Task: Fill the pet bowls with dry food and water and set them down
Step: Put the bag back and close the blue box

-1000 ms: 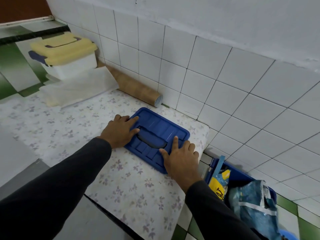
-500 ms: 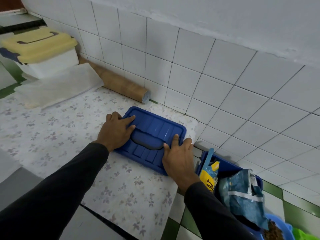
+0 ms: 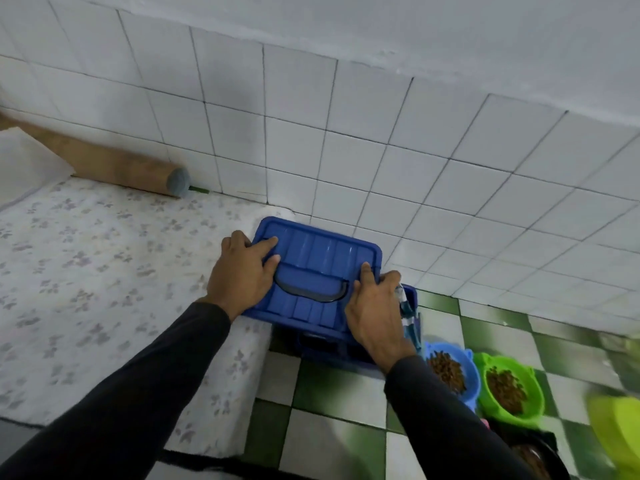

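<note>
Nearest, two dark sleeves run in from 7 and 5 o'clock. On the floor (image 3: 332,393) at 4 o'clock stand a blue bowl (image 3: 450,372) and, just beside it, a green bowl (image 3: 507,393), both holding brown dry food; no water is seen. A yellow-green shape (image 3: 620,434) at the right edge is blurred and cut off, and a dark round thing (image 3: 533,455) below the bowls cannot be made out.

At centre a blue lid (image 3: 322,271) is held by both short ends, its long axis running from 10 to 4 o'clock. The left hand (image 3: 242,275) grips the left end, fingers curled over the rim; the right hand (image 3: 375,313) grips the right end, thumb on top. The lid lies partly over a blue bin (image 3: 332,344), to the lower right of the mat (image 3: 104,289). The move is judged to turn on this: the bin lies toward 4 o'clock from the fingers, nearer the right hand. The bin's inside is mostly hidden; only a bag edge (image 3: 407,306) shows.

Farther off, a cardboard tube (image 3: 114,164) lies against the tiled wall (image 3: 381,150).
</note>
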{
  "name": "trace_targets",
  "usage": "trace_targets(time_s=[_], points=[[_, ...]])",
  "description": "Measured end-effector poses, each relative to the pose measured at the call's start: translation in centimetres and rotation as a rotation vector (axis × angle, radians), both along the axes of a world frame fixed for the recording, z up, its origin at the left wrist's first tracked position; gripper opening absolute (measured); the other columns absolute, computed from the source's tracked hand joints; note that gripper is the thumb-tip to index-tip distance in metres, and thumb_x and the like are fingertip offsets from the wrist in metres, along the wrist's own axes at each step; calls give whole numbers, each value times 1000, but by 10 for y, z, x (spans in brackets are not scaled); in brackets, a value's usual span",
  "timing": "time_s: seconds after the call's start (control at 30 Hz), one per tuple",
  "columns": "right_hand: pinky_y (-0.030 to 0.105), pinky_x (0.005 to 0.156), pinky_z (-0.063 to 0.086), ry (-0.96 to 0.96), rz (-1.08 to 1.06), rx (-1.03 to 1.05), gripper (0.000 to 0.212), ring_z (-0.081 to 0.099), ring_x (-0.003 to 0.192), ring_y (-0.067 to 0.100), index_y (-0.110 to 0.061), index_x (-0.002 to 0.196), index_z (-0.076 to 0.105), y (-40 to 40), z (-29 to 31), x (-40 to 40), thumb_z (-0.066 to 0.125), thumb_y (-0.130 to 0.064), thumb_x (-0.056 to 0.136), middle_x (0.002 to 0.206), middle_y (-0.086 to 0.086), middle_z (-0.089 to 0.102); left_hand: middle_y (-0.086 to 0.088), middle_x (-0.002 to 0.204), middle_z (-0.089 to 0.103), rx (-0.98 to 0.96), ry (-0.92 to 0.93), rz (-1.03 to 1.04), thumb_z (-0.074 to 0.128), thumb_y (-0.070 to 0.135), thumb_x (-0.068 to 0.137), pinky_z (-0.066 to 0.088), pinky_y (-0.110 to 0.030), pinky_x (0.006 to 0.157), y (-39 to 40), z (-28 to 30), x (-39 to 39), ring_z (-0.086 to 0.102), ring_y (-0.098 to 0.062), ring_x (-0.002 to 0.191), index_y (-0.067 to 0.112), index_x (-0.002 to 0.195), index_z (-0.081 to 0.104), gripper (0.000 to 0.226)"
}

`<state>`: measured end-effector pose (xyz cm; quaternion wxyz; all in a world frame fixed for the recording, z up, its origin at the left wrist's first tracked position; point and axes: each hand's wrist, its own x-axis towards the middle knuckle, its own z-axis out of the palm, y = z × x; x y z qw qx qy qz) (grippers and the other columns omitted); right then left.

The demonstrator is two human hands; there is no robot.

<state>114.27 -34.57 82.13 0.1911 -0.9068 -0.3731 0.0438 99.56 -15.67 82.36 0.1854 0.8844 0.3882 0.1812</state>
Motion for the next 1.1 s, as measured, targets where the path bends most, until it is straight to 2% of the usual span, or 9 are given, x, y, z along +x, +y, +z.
trace_targets(time_s=[0.03,0.1,0.23,0.33,0.47,0.7,0.8,0.9,1.1], points=[[34,61,43,37,-18,1,36,52,72,35,10,127,57,-11,1,7,58,-5,94,122,32,49,-14,114,48,0,-7,-16,58,38,102,56,-49,84,-9,-2,10,46,-32,111,23,144,58,45],[37,62,52,70,-91,38,48,53,69,33,-2,144,45,-31,2,23,52,-11,98,124,25,39,-16,110,49,0,-36,-65,60,30,102,56,-49,82,-25,-9,27,48,-34,106,19,140,63,40],[41,82,56,90,-161,6,57,60,85,39,-15,152,36,-63,-4,46,50,-14,96,131,18,30,-18,109,49,-16,4,-170,63,3,94,54,-47,85,-50,-28,49,49,-36,101,14,142,60,50],[40,97,51,150,-171,-48,66,57,106,39,-18,154,33,-81,-8,57,57,-13,93,135,15,27,-17,114,50,-75,50,-179,62,-2,91,52,-42,90,-63,-40,57,52,-34,102,15,149,52,62],[40,107,45,189,-160,-102,63,47,121,35,-18,154,33,-95,-19,65,56,-12,95,139,13,27,-21,123,57,-127,109,-169,65,1,91,55,-45,95,-69,-56,63,61,-35,102,16,150,51,62],[38,107,43,198,-129,-161,61,44,123,31,-18,153,35,-99,-39,69,57,-11,96,141,14,30,-19,120,61,-182,120,-130,58,-3,94,54,-40,92,-75,-68,60,61,-31,102,5,152,44,61],[36,107,42,204,-112,-181,62,44,123,30,-17,154,34,-97,-44,74,57,-11,96,141,13,32,-22,119,61,-179,147,-125,58,-6,94,53,-39,87,-75,-72,60,61,-33,98,-1,144,53,51],[37,107,44,186,-108,-190,62,42,123,29,-18,153,37,-96,-50,75,60,-13,95,139,11,35,-22,119,58,-161,169,-119,58,-5,94,53,-39,83,-71,-76,60,60,-33,93,-1,144,53,50],[35,106,43,184,-123,-207,58,40,124,28,-18,151,40,-91,-53,78,59,-13,96,139,11,36,-24,125,56,-116,195,-113,58,-1,96,49,-38,87,-69,-77,63,59,-35,101,0,148,50,52]])
